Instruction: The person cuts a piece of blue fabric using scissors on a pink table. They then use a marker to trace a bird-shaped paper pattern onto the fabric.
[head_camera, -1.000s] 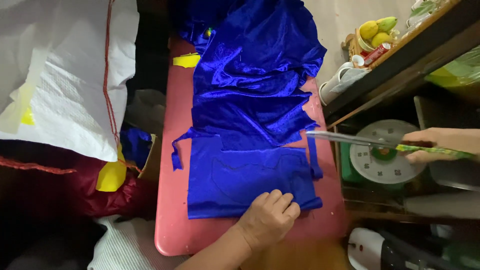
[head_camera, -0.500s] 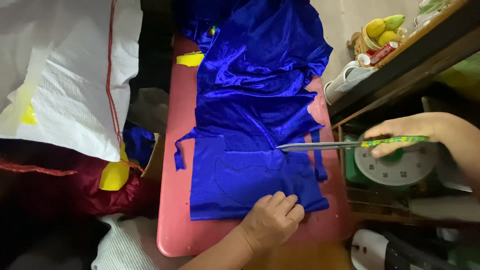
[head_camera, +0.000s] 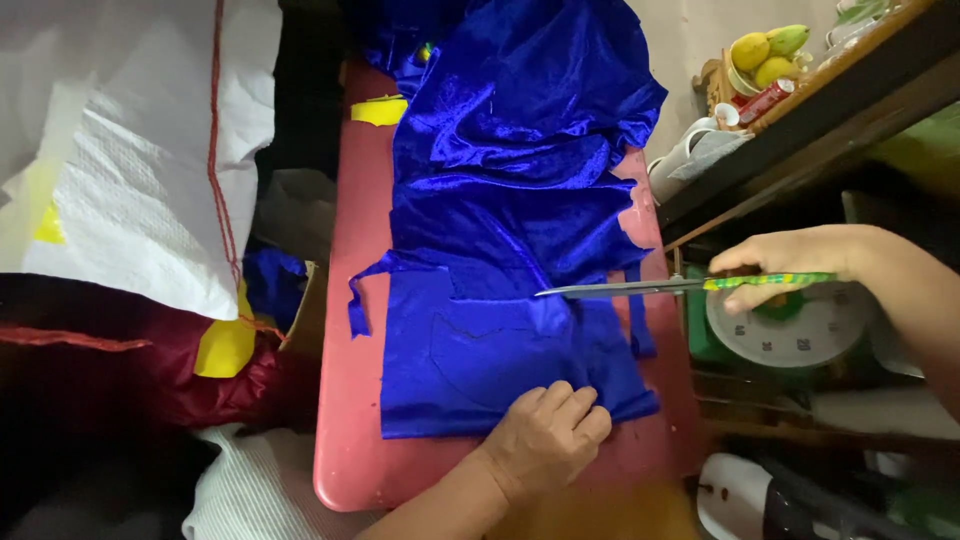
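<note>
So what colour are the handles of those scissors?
The scissors' handles are green with yellow patches, held in the right hand; the head view shows this.

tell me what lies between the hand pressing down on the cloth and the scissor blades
Only blue cloth lies there, flat on the pink table, between the left hand and the scissors held by the right hand, seen in the head view.

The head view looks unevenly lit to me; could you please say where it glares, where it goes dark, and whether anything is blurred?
In the head view, the blue satin cloth throws bright sheen along its folds, the white woven sack is nearly washed out, the lower left corner sinks into shadow, and the scissors in the right hand look slightly soft; the left hand on the cloth is sharp.
</note>
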